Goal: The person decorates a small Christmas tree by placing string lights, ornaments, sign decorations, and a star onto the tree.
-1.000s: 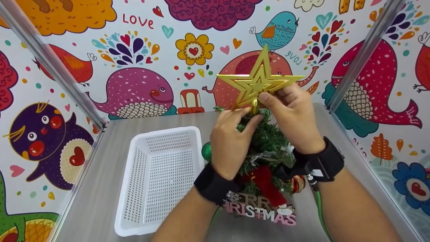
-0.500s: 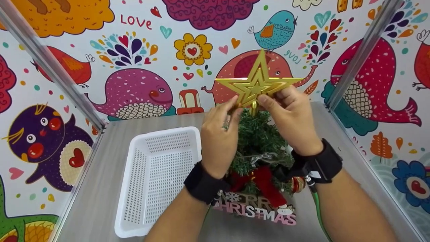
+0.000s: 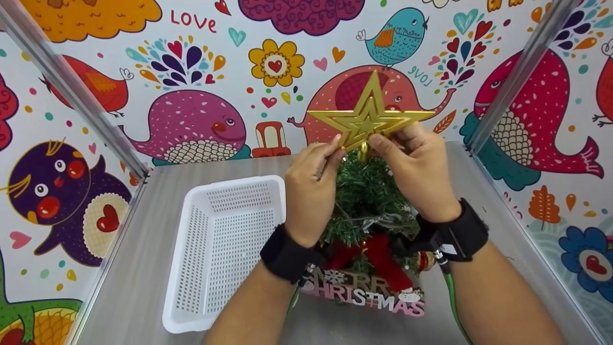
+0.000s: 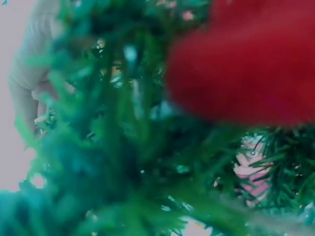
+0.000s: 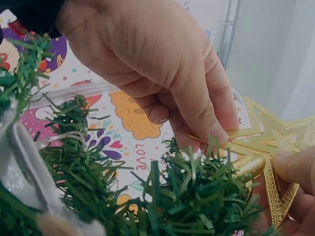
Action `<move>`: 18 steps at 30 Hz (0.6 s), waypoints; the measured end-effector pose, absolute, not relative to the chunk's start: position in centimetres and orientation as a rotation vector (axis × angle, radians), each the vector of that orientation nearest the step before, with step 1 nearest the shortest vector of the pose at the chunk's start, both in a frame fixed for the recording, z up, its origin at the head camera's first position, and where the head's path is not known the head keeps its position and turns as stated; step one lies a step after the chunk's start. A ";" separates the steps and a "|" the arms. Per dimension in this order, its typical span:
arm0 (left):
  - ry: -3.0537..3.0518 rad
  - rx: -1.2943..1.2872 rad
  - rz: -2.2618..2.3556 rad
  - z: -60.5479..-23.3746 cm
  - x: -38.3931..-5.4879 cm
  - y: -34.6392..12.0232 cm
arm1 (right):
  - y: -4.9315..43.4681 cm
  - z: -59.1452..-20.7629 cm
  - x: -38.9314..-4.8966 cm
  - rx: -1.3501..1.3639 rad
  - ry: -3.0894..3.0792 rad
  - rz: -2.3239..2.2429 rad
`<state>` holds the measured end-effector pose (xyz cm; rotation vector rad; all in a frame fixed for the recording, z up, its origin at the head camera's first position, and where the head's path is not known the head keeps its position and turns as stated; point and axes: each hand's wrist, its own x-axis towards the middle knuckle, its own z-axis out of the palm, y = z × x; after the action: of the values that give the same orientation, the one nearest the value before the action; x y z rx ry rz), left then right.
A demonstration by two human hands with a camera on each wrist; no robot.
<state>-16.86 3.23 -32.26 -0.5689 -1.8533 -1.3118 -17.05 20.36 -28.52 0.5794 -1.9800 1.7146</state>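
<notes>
A gold star tree topper stands upright at the tip of a small green Christmas tree, its short tube overlapping the top branches. My right hand pinches the star by its lower right part, thumb on the front close to the tube. With thumb and fingers, my left hand pinches the tip of its lower left point. In the right wrist view the left hand reaches in from the top, while the right thumb presses the star's face. Blurred branches and a red bow fill most of the left wrist view.
A white perforated basket stands on the grey table left of the tree. On the tree's front hang a red bow and a "Merry Christmas" sign. A red-and-gold ornament shows at its right. Patterned walls enclose the table.
My left hand has moved from the star's tube to its lower left point. The star has come down slightly toward the tree, while my right hand keeps its hold. The head view has shifted a little.
</notes>
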 end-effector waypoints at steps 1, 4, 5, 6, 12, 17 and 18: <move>-1.862 -0.562 -1.325 -32.3 -16.8 3.2 | 20.3 -28.5 -17.1 0.573 -1.995 1.692; -1.889 -0.534 -1.337 -32.4 -16.7 3.2 | 20.2 -28.6 -17.1 0.558 -2.027 1.665; -1.898 -0.526 -1.339 -32.5 -16.8 3.2 | 20.2 -28.7 -17.1 0.557 -2.033 1.659; -1.903 -0.519 -1.337 -32.5 -16.8 3.2 | 20.3 -28.7 -17.2 0.558 -2.040 1.652; -1.937 -0.467 -1.277 -32.8 -17.1 3.0 | 20.4 -28.9 -17.6 0.592 -2.054 1.665; -1.924 -0.462 -1.292 -32.9 -17.1 2.5 | 20.5 -29.2 -17.8 0.588 -2.089 1.676; -1.919 -0.463 -1.291 -32.9 -17.1 2.4 | 20.6 -29.2 -17.8 0.580 -2.098 1.680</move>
<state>-17.09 2.41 -32.92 -0.4633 -1.9188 -1.2905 -17.81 20.61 -29.24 0.5805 -2.0982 1.6797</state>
